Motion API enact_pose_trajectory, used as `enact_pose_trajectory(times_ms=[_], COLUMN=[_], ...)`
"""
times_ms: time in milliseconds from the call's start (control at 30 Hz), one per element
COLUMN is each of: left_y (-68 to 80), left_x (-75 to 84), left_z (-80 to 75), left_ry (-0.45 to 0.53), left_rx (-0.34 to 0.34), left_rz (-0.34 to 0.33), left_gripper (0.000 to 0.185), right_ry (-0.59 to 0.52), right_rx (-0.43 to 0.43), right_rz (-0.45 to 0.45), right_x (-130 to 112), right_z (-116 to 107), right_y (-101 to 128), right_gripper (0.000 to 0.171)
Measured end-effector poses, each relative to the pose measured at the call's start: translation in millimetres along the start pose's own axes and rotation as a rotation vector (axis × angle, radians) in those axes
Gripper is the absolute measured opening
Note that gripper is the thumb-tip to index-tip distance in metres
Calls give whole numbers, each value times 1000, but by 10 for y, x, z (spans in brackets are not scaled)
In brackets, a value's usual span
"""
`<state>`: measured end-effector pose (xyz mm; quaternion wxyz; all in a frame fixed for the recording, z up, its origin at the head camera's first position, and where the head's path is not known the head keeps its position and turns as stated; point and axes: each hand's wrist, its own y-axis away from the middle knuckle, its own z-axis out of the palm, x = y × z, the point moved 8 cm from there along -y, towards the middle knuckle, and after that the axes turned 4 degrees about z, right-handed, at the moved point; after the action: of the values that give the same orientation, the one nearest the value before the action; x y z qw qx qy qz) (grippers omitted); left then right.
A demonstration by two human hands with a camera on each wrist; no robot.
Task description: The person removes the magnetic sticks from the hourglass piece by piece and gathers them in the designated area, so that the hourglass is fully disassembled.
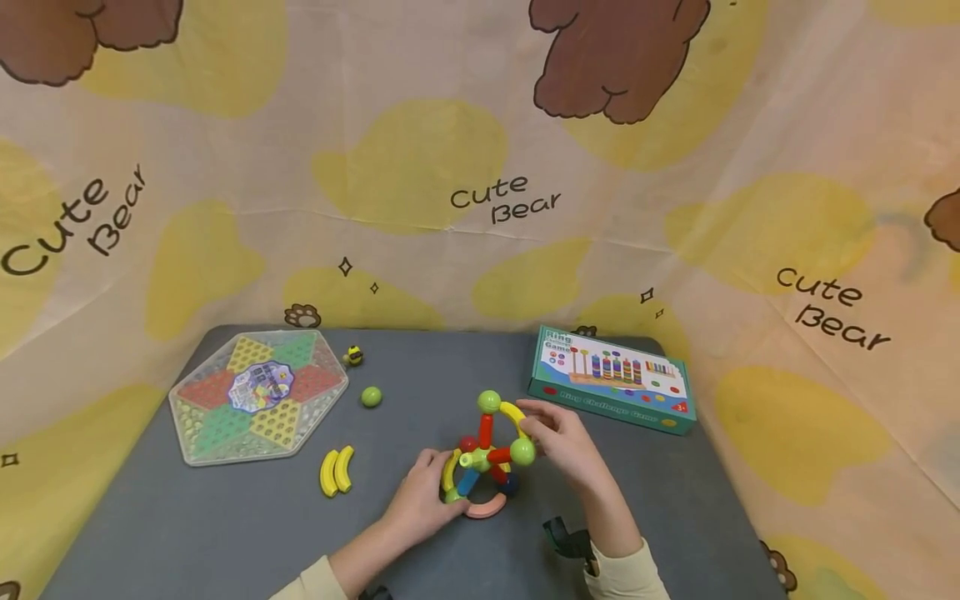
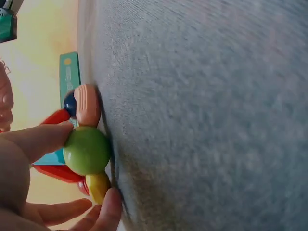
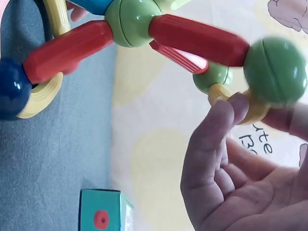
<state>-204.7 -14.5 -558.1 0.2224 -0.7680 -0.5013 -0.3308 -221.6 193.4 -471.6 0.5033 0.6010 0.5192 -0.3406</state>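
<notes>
A magnetic ball-and-stick structure [image 1: 486, 432] stands on the grey table, with red and blue straight sticks meeting at a green centre ball [image 3: 132, 21]. Its base has curved yellow and pink sticks [image 2: 87, 108] and a dark blue ball [image 3: 10, 89]. My left hand [image 1: 422, 502] holds the base, thumb against a low green ball [image 2: 86, 150] and fingertips at the yellow curved stick [image 2: 97, 186]. Higher up, my right hand [image 1: 567, 442] pinches a yellow curved stick [image 3: 255, 113] spanning two raised green balls, one at the top [image 1: 489, 402] and one at the right [image 1: 522, 452].
Two loose yellow curved sticks [image 1: 336, 472] lie to the left, with a green ball [image 1: 371, 397] and a small bee figure [image 1: 353, 356] behind them. A hexagonal game board [image 1: 307, 433] is at far left. A green Ring Challenge Game box [image 1: 611, 379] sits at back right.
</notes>
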Motion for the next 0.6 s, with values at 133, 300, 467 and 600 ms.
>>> enact_pose_trajectory(times_ms=[133, 300, 467, 600], left_y=[-64, -144, -191, -202], left_x=[-44, -120, -170, -131], left_z=[-41, -153, -238, -225], left_ry=[40, 13, -93, -79], left_rx=[32, 94, 137, 109], left_rz=[34, 62, 43, 75], left_gripper=[65, 53, 41, 37], right_ry=[19, 30, 23, 39], right_rx=[-70, -153, -222, -209], right_rz=[-18, -57, -81, -77], right_x=[1, -2, -19, -18], right_z=[16, 40, 88, 82], right_y=[1, -1, 6, 11], right_gripper=[46, 58, 72, 67])
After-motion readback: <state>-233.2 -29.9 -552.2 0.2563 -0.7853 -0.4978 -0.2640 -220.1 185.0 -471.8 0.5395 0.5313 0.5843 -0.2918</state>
